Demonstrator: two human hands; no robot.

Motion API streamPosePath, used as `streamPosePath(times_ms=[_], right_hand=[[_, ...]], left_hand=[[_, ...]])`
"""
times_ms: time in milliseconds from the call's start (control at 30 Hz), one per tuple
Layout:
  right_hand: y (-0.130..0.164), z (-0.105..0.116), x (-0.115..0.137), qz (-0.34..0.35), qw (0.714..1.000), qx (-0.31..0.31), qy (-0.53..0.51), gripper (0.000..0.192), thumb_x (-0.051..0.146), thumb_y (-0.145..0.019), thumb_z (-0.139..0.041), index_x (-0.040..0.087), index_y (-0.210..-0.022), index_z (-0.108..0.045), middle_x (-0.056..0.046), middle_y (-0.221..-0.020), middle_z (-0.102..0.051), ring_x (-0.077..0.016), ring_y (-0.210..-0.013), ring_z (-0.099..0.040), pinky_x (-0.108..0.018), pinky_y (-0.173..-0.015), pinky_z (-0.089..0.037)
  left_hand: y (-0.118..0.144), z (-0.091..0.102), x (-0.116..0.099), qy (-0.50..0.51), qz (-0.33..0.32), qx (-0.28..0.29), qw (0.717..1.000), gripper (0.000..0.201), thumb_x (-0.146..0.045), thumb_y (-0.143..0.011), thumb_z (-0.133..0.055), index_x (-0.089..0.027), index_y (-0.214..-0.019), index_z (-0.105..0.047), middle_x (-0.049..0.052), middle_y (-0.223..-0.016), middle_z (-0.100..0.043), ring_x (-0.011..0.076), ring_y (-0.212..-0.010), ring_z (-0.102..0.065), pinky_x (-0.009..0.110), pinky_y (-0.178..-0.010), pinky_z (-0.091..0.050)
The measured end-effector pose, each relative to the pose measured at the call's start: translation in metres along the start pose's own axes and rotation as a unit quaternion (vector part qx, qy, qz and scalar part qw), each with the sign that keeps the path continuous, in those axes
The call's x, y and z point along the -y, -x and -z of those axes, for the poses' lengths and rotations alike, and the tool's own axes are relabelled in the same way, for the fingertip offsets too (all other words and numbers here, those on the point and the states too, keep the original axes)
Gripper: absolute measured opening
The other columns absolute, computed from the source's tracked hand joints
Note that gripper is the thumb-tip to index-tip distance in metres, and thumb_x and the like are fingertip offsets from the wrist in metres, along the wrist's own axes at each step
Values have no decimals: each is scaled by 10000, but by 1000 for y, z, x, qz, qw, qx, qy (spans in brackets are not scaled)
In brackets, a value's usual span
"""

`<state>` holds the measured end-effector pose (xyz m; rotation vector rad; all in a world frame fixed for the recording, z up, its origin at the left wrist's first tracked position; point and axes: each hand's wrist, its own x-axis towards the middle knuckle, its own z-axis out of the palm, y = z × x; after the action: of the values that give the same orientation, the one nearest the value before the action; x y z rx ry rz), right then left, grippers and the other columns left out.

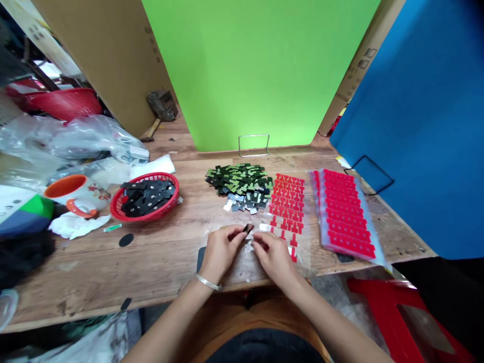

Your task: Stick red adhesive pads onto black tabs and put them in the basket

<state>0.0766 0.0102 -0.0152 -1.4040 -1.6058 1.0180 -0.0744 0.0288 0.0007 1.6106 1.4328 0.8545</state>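
Left hand (221, 249) pinches a small dark piece (247, 228) at the near table (113, 262) edge while the right hand (273, 254), fingertips closed beside it, steadies it, with the green-black parts heap (239, 180) at twelve o'clock and red sticker sheets (288, 204) at one o'clock kept within reach.

Small black piece (247, 228), pinched at fingertip level above table edge

Left hand (220, 250) pinches a small dark piece (247, 228) at the table (113, 262) edge; right hand (273, 256) fingers touch beside it. Red sticker sheet (288, 201) lies just beyond.
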Motion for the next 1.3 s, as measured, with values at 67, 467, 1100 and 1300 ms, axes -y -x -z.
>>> streamPosePath(times_ms=[67, 467, 1100, 1300], right_hand=[[0, 7, -2, 81, 985, -40, 145, 323, 185, -817, -474, 192, -1123, -576, -107, -982, -594, -225, -922, -530, -379, -819, -434], [-1, 10, -3, 180, 927, 24, 328, 368, 164, -857, -452, 281, -1199, -523, -86, -1007, -578, -245, -954, -437, -387, -798, -368], [-46, 83, -51, -51, 932, -80, 349, 89, 98, -729, -495, 156, -710, -560, -61, -752, -559, -150, -666, -515, -236, -601, -336], [-49, 86, -45, -53, 932, -55, 353, 87, 89, -713, -514, 158, -717, -566, -55, -710, -557, -151, -621, -499, -239, -569, -323]], left_hand=[[2, 1, 0, -159, -53, -2, 986, 208, -281, -814, -490, -208, -876, -674, 67, -863, -665, 210, -808, -590, 315, -753, -420], [0, -2, -4, -402, -99, 71, 908, 290, -256, -870, -367, -208, -851, -652, 74, -777, -598, 194, -722, -562, 268, -608, -392], [-53, -75, -19, 311, 107, 83, 941, 164, -274, -702, -611, -154, -725, -501, -21, -582, -573, 99, -515, -562, 228, -548, -475], [-69, -97, -18, 310, 103, 84, 941, 128, -239, -713, -603, -167, -717, -497, -11, -607, -601, 108, -533, -584, 222, -522, -470]])
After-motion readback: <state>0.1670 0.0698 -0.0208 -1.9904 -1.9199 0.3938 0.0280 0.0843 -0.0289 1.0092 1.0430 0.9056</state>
